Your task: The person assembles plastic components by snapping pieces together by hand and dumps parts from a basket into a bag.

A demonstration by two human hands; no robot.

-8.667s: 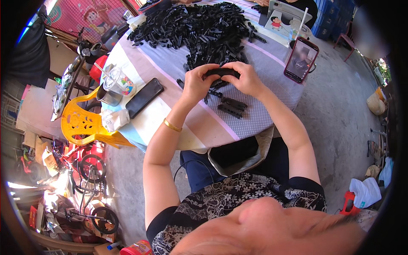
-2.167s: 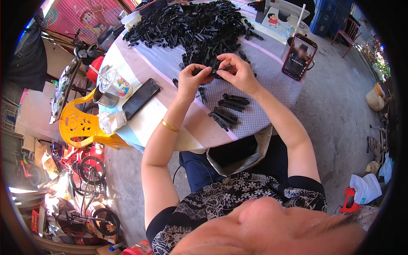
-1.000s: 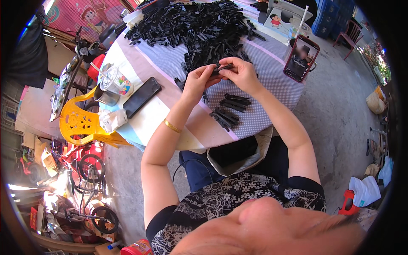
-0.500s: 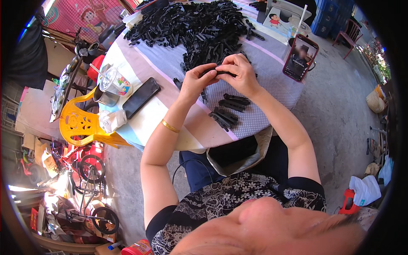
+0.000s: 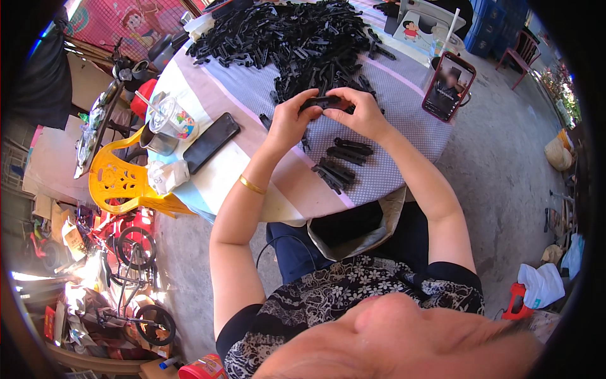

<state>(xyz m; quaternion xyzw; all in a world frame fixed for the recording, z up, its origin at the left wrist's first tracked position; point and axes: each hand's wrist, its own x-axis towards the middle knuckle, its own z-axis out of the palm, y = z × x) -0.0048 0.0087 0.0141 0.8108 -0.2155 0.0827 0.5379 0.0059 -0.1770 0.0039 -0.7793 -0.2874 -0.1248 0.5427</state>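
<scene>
Between my two hands is a narrow black plastic piece [image 5: 323, 102], held lengthwise over the table. My left hand [image 5: 293, 121] closes its fingertips on one end. The other end sits in the pinched fingers of my right hand [image 5: 364, 115]. Just beyond them spreads a big heap of similar black plastic pieces [image 5: 284, 38]. Nearer me, below my right hand, several black pieces [image 5: 350, 151] lie side by side, with another small group [image 5: 334, 175] closer to the table edge. The finer shape of the held piece is too small to make out.
The round table [image 5: 246, 183] has a patterned cloth. On its left lie a black phone [image 5: 211, 142], a plastic cup with a straw [image 5: 175, 120] and a crumpled white bag [image 5: 167, 177]. A propped phone [image 5: 449, 86] stands at right. An open box [image 5: 363, 237] rests by my lap.
My fingers have shifted on the black plastic piece, and more of it now shows between my hands. My right hand's fingers have lowered slightly. The heap and groups look the same.
</scene>
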